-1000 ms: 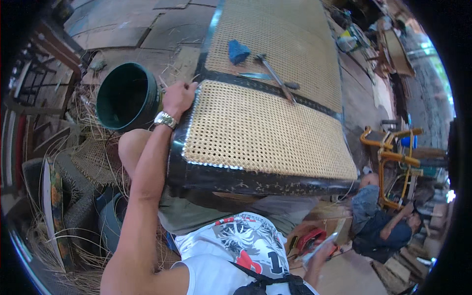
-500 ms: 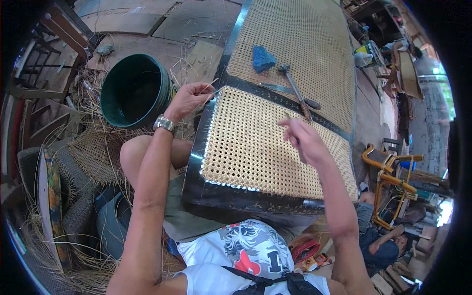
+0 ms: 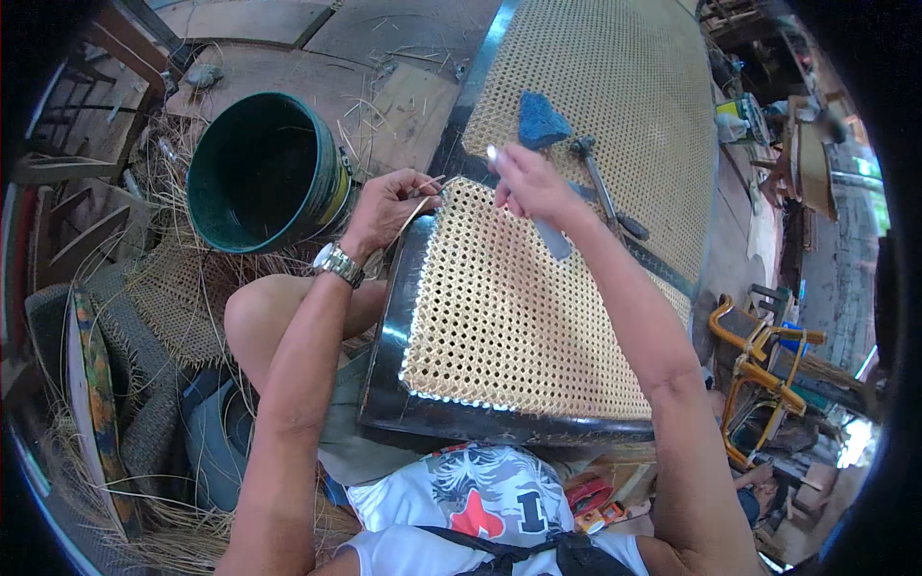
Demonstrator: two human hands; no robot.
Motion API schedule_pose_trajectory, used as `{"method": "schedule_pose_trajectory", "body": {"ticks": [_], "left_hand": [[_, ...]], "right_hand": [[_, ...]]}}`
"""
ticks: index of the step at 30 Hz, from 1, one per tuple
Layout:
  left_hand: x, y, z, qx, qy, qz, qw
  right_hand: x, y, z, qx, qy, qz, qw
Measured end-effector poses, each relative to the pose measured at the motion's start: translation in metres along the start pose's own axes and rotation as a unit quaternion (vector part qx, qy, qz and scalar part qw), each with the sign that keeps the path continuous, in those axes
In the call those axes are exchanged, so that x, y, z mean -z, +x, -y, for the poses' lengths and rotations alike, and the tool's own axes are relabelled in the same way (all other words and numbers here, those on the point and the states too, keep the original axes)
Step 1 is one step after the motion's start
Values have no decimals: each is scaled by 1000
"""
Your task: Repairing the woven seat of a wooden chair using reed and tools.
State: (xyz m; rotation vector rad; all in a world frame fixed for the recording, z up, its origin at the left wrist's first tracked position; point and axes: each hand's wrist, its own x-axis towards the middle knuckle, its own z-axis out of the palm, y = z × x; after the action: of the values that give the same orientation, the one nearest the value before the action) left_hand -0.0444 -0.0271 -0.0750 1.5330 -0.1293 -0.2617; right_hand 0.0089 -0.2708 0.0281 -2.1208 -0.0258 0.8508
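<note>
From the head view, my left hand [image 3: 384,206] pinches a thin cane strand [image 3: 423,197] at the far left corner of the woven cane panel [image 3: 519,317] on my lap. My right hand [image 3: 528,182] grips a small metal tool [image 3: 552,235] just beside it. A green bucket [image 3: 264,173] stands left.
</note>
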Motion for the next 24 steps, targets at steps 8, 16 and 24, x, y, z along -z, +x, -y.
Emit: {"method": "schedule_pose_trajectory", "body": {"ticks": [8, 16, 24], "left_hand": [[4, 4, -11, 54, -13, 25, 998], [5, 5, -8, 70, 11, 34, 997], [2, 2, -12, 82, 29, 19, 996]], "right_hand": [[10, 11, -6, -18, 188, 56, 981], [-3, 37, -7, 160, -364, 11, 917], [-10, 48, 16, 137, -449, 82, 879]]}}
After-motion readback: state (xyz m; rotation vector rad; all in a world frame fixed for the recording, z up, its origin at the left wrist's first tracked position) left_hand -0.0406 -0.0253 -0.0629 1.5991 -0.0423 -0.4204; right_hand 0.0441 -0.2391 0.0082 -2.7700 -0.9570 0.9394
